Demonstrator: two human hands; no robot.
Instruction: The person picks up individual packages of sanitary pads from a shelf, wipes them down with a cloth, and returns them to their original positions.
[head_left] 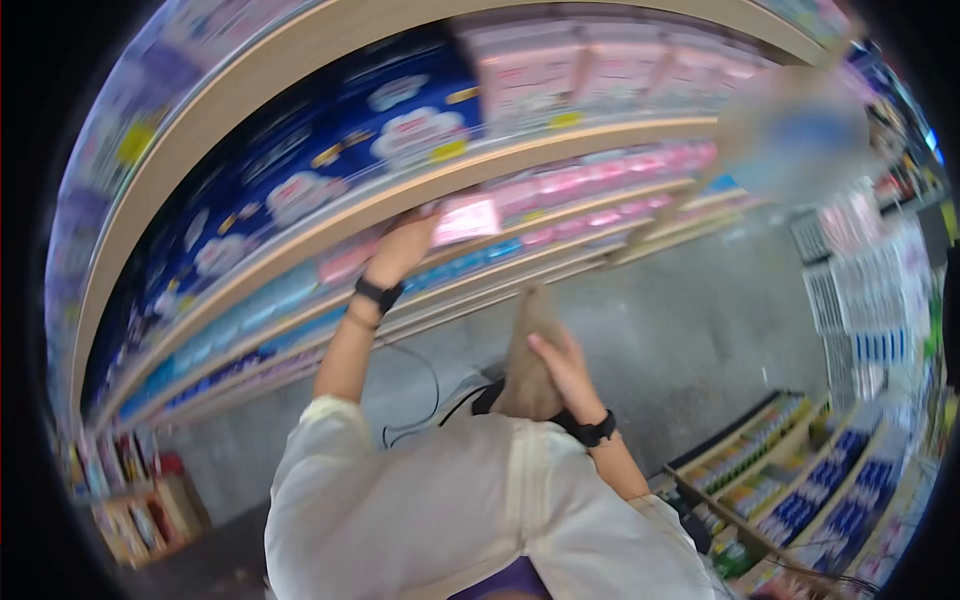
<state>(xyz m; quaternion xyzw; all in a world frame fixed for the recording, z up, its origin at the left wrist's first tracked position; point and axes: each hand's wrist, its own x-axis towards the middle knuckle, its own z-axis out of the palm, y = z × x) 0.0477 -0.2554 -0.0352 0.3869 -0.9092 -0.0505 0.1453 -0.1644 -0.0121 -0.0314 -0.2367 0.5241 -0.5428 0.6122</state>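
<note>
My left hand (402, 247) reaches into a shelf below the dark blue packs, its fingers closed on a pink packet (467, 219) that shows a bright, shiny face. The fingertips are partly hidden by the packet and the shelf edge. Lower down, my right hand (567, 375) lies along a brown fabric-covered shape (530, 365), which looks like my bent trouser leg. Its thumb is stretched out on the fabric, apart from the other fingers. Each wrist wears a black band.
Large dark blue packs (330, 150) and pale pink packs (540, 70) fill the upper shelf. Pink and blue packets line the lower shelves. A blurred round thing (795, 135) hangs at upper right. Shelves of goods (800, 475) stand at lower right, beside grey floor (700, 300).
</note>
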